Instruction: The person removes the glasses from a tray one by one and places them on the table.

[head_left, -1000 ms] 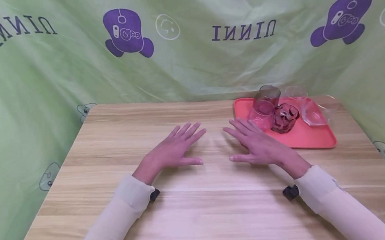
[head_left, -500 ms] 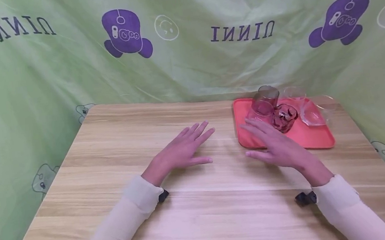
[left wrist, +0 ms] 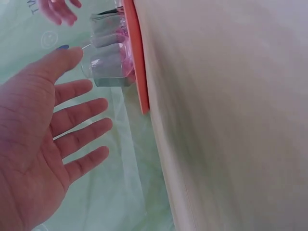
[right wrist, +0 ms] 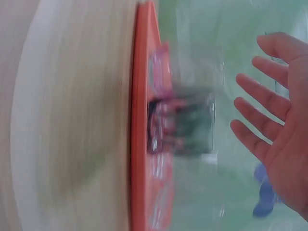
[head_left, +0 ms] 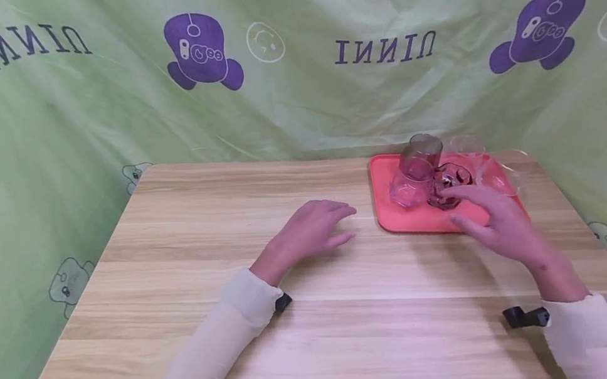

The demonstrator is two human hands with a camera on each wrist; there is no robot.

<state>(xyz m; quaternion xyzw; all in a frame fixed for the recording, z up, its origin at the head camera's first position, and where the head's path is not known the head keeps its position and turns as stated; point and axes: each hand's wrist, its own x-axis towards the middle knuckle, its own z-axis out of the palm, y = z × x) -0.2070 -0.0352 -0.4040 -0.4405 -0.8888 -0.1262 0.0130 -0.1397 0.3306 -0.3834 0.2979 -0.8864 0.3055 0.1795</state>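
A red tray (head_left: 410,222) at the table's back right bears several drinking glasses. A dark smoky glass (head_left: 426,144) stands at its back left. In front of it is a clear glass (head_left: 409,192) that looks pink over the tray. Beside that sits a dark, wavy-sided glass (head_left: 452,176). Two clear glasses, one a back glass (head_left: 467,145), stand toward the right. My right hand (head_left: 504,228), fingers spread and slightly bent, hovers over the tray's front right part, partly hiding it. My left hand (head_left: 309,232) is held above the table, left of the tray, fingers relaxed. Both hold nothing.
The wood-grain table (head_left: 183,229) runs back to a green printed curtain (head_left: 293,102), which also hangs along both sides. The tray lies close to the back edge. A black wrist camera (head_left: 526,317) sits below the right wrist, another wrist camera (head_left: 282,302) below the left.
My right hand has moved right, from left of the tray to over its front right side. My left hand has shifted a little right, its fingers bending more. Tray and glasses stay put.
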